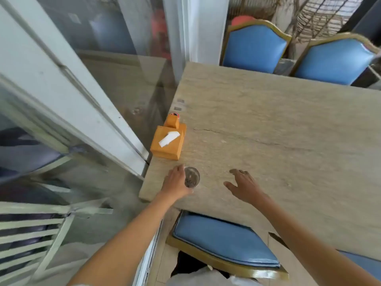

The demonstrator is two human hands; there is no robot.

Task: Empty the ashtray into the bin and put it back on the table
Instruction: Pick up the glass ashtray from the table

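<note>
The glass ashtray (192,176) sits on the stone table (268,124) close to its near-left corner, at about seven o'clock of the tabletop. The left hand (176,182) is against the ashtray's nine o'clock side, fingers curled round the rim; contact looks made, but whether the grip is closed enough to lift I cannot tell. The right hand (244,185) hovers at three o'clock of the ashtray, well apart, fingers spread wide and holding nothing.

An orange tissue box (168,144) stands at twelve o'clock of the left hand, near the table's left edge, with a small orange holder (172,120) just behind it. A blue chair (224,242) is tucked in at six o'clock. No bin shows anywhere.

Whether the ashtray is full or already emptied is too blurred to read; dark specks inside suggest some residue.

Risks, as I judge them: the ashtray lies near the edge, so a sideways nudge from the curled fingers could slide it off onto the floor, and glass would break. A one-sided pinch on a smooth rim could slip and tilt, spilling ash over the table or chair seat.
</note>
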